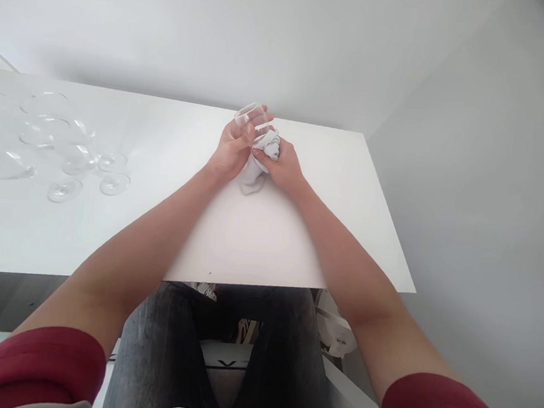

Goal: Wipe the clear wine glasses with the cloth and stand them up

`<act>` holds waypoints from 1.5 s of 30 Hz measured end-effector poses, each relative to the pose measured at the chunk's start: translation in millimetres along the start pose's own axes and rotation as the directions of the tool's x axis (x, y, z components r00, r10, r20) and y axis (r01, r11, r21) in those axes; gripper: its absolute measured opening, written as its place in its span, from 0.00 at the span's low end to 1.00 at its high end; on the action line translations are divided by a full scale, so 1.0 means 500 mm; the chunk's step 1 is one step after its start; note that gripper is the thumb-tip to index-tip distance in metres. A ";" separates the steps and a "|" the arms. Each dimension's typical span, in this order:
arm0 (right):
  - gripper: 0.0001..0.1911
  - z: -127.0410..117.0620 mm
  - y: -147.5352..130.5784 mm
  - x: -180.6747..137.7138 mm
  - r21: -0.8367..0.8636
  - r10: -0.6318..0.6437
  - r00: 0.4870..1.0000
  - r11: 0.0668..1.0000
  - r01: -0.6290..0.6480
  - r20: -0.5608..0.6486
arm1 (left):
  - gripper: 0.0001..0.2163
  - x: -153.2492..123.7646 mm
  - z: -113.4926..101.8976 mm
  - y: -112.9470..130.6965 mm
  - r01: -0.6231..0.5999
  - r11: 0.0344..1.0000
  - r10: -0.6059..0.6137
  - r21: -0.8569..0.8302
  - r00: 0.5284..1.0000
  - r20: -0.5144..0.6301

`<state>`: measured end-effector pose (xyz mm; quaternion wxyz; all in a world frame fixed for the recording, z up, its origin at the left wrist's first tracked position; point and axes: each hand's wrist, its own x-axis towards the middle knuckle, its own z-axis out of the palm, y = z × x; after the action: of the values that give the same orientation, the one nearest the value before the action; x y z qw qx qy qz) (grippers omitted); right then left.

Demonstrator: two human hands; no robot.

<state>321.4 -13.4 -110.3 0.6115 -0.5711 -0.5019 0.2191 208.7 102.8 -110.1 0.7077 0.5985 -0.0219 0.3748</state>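
Observation:
My left hand [233, 150] is wrapped around a small clear drinking glass [251, 116], holding it tilted above the far middle of the white table [165, 233]. My right hand [282, 163] is closed on a crumpled pale grey cloth [259, 165] and presses it against the glass. The cloth's lower end hangs down between both hands and touches the tabletop. Both forearms reach forward over the table from dark red short sleeves.
Several clear wine glasses [67, 154] stand grouped at the left of the table, their round feet showing nearest me. White walls close off the back and right. My legs in dark jeans sit under the front table edge.

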 end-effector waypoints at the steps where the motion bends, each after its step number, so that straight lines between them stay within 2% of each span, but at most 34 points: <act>1: 0.27 0.000 -0.001 -0.001 -0.012 -0.008 1.000 1.000 0.008 0.000 | 0.36 0.000 0.000 0.000 -0.006 1.000 0.006 0.002 1.000 0.000; 4: 0.26 -0.004 -0.010 -0.006 0.137 0.083 0.993 0.986 -0.094 0.090 | 0.34 -0.001 -0.002 0.001 0.002 1.000 -0.003 -0.017 1.000 -0.003; 6: 0.27 -0.008 -0.016 -0.009 0.261 0.181 0.962 0.937 -0.231 0.203 | 0.33 -0.001 -0.003 0.001 0.019 0.999 -0.019 -0.040 1.000 -0.009; 8: 0.28 -0.010 -0.018 -0.010 0.304 0.219 0.944 0.907 -0.291 0.248 | 0.32 -0.001 -0.006 -0.001 0.031 0.998 -0.032 -0.046 0.999 -0.020; 11: 0.28 -0.006 -0.012 -0.007 0.220 0.141 0.986 0.963 -0.157 0.088 | 0.27 0.001 -0.013 -0.008 0.039 0.999 -0.040 -0.023 0.998 -0.043; 14: 0.27 -0.002 -0.002 -0.003 0.046 0.042 0.998 0.998 -0.039 -0.056 | 0.23 0.001 -0.016 -0.013 0.048 0.999 -0.047 0.004 0.997 -0.066; 17: 0.25 -0.007 0.004 0.000 -0.060 0.013 0.994 0.998 -0.020 -0.109 | 0.23 -0.001 -0.009 -0.011 0.069 0.997 -0.066 0.031 0.995 -0.075; 20: 0.25 -0.015 0.006 0.002 -0.087 0.049 0.990 0.994 -0.061 -0.131 | 0.26 -0.003 0.000 -0.009 0.061 0.997 -0.058 0.047 0.996 -0.070; 25: 0.25 -0.008 -0.004 0.000 0.031 0.114 0.992 0.993 -0.113 -0.053 | 0.26 -0.003 0.002 -0.006 0.018 0.999 -0.015 0.043 0.997 -0.075; 29: 0.27 -0.007 -0.017 -0.005 0.256 0.176 0.969 0.942 -0.217 0.175 | 0.27 -0.004 0.001 0.006 0.012 1.000 -0.012 -0.011 1.000 0.007; 31: 0.28 -0.010 -0.017 -0.006 0.284 0.193 0.955 0.924 -0.254 0.225 | 0.29 -0.004 0.000 0.008 0.010 1.000 -0.009 -0.024 0.999 0.033; 32: 0.28 -0.011 -0.017 -0.006 0.262 0.182 0.962 0.936 -0.233 0.204 | 0.29 -0.003 -0.002 0.007 0.009 1.000 -0.008 -0.021 1.000 0.030; 35: 0.27 -0.004 -0.013 -0.005 0.094 0.065 0.997 0.993 -0.068 0.033 | 0.28 0.000 -0.009 -0.002 -0.005 1.000 0.005 0.006 1.000 -0.029; 37: 0.27 0.002 -0.009 -0.004 0.019 0.019 0.999 1.000 -0.018 -0.042 | 0.29 0.002 -0.013 -0.009 -0.015 0.999 0.017 0.029 0.998 -0.064; 41: 0.29 -0.010 0.012 0.010 0.124 0.077 0.981 0.991 -0.055 -0.179 | 0.31 0.003 -0.020 -0.013 -0.024 0.998 0.030 0.056 0.995 -0.095; 45: 0.37 -0.050 0.037 0.035 0.181 0.089 0.915 0.983 -0.018 -0.393 | 0.28 0.007 -0.034 -0.007 -0.065 0.994 0.078 0.083 0.982 -0.170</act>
<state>355.7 -6.2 -117.2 0.7423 -0.5618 -0.3296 0.1573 206.1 119.2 -115.9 0.6694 0.5894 0.0327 0.4511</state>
